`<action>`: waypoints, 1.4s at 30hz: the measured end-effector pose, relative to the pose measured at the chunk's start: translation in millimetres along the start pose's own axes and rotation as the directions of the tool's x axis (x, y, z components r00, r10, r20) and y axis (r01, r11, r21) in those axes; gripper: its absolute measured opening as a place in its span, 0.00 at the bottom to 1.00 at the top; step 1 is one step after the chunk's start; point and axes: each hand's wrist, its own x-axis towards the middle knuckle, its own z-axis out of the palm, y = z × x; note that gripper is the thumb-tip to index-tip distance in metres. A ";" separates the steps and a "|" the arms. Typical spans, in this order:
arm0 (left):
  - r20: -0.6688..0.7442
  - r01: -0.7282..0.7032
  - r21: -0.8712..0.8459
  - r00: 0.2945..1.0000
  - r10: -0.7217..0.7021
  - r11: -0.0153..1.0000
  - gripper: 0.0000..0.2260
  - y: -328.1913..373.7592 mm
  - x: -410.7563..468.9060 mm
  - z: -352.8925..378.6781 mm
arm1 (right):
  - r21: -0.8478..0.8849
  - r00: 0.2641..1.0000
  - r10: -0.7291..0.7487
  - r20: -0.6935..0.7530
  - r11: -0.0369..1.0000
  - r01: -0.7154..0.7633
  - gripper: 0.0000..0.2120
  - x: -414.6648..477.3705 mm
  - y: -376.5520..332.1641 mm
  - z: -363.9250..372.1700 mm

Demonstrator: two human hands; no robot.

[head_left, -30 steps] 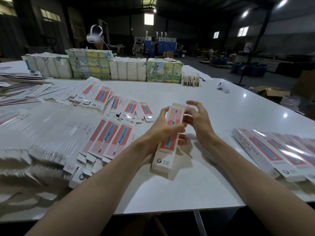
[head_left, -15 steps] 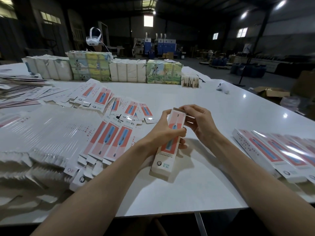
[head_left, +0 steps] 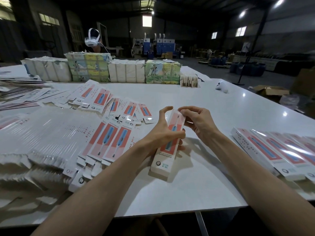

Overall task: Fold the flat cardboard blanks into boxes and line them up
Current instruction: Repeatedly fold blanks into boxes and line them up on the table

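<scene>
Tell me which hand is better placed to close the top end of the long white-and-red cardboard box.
Probably the right hand: its fingertips pinch the top end of the long white-and-red cardboard box; the left hand grips its middle.

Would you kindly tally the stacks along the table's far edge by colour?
White stacks: 2
Green printed stacks: 2
Small tan stack: 1
Total: 5
</scene>
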 end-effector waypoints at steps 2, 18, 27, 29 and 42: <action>0.013 0.004 -0.010 1.000 -0.004 1.000 0.45 0.9 -0.3 0.2 | -0.005 1.000 -0.004 0.013 1.000 0.004 0.09 -1.0 -1.4 -0.2; -0.123 -0.025 -0.065 0.992 0.017 0.998 0.36 7.4 -3.9 -1.3 | 0.017 0.995 -0.026 0.095 1.000 0.024 0.11 -3.5 4.8 5.4; -0.117 -0.001 -0.159 0.993 -0.017 0.987 0.35 10.9 -7.1 -3.6 | -0.088 0.980 -0.107 0.169 0.988 0.123 0.12 -12.1 3.8 11.7; -0.104 0.005 -0.176 0.994 -0.024 0.984 0.35 11.1 -8.3 -2.9 | -0.123 0.980 -0.135 0.144 0.981 0.153 0.11 -11.7 3.8 10.8; -0.151 0.140 -0.387 0.966 -0.212 0.911 0.17 4.3 -3.6 0.4 | -0.480 0.941 -0.320 0.112 0.811 0.333 0.12 -13.7 7.7 17.0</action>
